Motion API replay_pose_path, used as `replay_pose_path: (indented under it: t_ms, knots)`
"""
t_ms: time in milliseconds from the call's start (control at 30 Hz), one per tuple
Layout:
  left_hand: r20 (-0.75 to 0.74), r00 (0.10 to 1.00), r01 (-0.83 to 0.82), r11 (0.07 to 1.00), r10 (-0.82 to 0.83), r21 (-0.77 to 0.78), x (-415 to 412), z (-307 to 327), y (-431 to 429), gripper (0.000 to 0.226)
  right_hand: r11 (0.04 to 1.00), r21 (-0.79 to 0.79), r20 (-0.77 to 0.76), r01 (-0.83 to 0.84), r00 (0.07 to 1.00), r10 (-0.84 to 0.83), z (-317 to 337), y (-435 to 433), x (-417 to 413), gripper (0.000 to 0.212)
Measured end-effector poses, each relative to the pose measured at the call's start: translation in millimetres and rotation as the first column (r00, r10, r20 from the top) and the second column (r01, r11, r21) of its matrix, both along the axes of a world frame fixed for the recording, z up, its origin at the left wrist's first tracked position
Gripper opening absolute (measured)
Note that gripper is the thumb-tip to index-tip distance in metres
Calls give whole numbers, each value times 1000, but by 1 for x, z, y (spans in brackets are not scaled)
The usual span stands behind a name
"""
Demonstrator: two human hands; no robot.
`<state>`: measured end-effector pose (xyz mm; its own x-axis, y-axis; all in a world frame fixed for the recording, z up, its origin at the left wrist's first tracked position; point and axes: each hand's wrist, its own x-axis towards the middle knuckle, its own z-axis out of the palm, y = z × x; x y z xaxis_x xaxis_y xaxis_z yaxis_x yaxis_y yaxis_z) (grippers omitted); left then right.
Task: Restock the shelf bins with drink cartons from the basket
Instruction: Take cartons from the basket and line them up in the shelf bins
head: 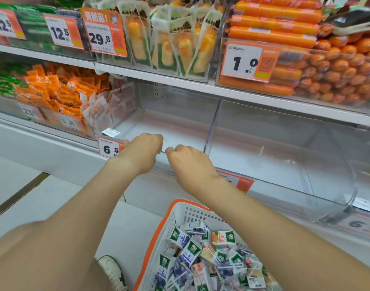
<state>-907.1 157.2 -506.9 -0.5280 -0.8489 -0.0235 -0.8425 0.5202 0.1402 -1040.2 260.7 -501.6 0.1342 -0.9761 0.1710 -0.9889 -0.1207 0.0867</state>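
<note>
Both arms stretched up to the middle shelf: left grip (142,150) closed, fingers curled over the front rim of the empty clear bin (175,124), just beside the 6.5 price tag (108,149) toward 9 o'clock; right grip (188,162) closed on the same rim, knuckles near the left but apart. Down at 6 o'clock, white basket (192,215) with orange rim, heaped with drink cartons (200,255). Toward 3 o'clock, second clear bin (274,143). At 1 o'clock, orange sausages (274,24)
</note>
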Motion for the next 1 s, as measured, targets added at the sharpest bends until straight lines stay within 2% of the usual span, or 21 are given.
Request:
replay_pose_path:
  t_ms: [67,133,200,267,400,533,600,833,1000]
  knots:
    - [-34,999,2,1000,-2,-1,-11,5,16,39,996,-53,48,-78,996,80,0,15,-13,50]
    - [-238,971,41,999,-34,24,-26,6,33,36,978,-174,69,-114,989,128,2,34,-37,46]
    - [-471,882,68,989,2,131,-45,5,53,39,966,-244,81,-90,990,112,4,56,-67,36]
    - [-570,820,81,973,60,218,-66,1,68,46,973,-229,78,-43,995,62,6,78,-100,34]
    - [-612,787,64,976,80,210,-96,-7,81,68,993,-76,124,93,989,-83,-4,115,-156,39]
    - [-588,798,-87,990,133,107,-118,-17,82,44,986,11,267,169,949,-165,-20,131,-176,25]
    - [-600,789,-104,992,130,78,-122,-20,84,43,978,18,321,207,925,-202,-23,129,-177,19]
    - [-651,750,-103,993,114,55,-130,-24,90,44,947,-14,286,321,909,-304,-27,129,-173,16]
    - [-666,743,-60,998,68,34,-122,-32,77,29,937,-54,269,345,909,-319,-31,125,-165,17]
